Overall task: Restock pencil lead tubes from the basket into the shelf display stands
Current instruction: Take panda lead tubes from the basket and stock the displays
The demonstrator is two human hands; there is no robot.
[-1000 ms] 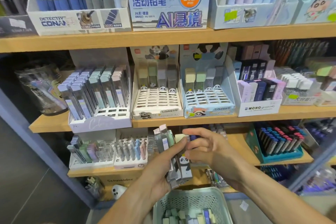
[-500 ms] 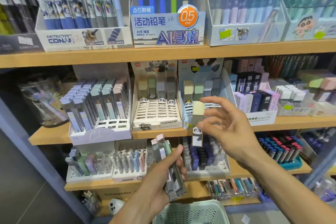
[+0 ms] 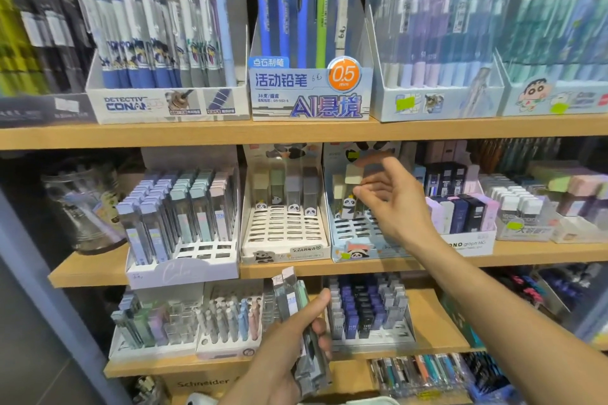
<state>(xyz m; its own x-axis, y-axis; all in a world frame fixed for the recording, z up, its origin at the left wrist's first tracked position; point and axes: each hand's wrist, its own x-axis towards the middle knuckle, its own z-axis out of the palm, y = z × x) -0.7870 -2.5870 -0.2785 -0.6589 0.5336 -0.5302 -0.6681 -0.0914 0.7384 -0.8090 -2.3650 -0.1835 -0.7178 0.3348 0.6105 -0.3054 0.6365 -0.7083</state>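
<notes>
My right hand [image 3: 393,204] pinches a panda lead tube [image 3: 351,191] with a pale yellow cap, held upright over the back rows of the blue panda display stand [image 3: 353,242] on the middle shelf. Beside that stand is a white panda stand [image 3: 286,233] with a back row of tubes and many bare slots. Lower down, my left hand [image 3: 292,342] grips a bundle of lead tubes [image 3: 304,332] in front of the lower shelf. The basket shows only as a pale rim [image 3: 371,401] at the bottom edge.
A lilac stand [image 3: 184,260] full of tubes sits left of the white stand, a clear jar [image 3: 82,204] further left. Mono lead boxes [image 3: 460,210] stand right of the blue stand. The top shelf holds boxes of mechanical pencils [image 3: 309,76]. More lead stands [image 3: 368,312] fill the lower shelf.
My right hand took one panda tube from the bundle and carried it up and right to the blue stand. The view tilted upward, so the basket dropped almost out of frame.
</notes>
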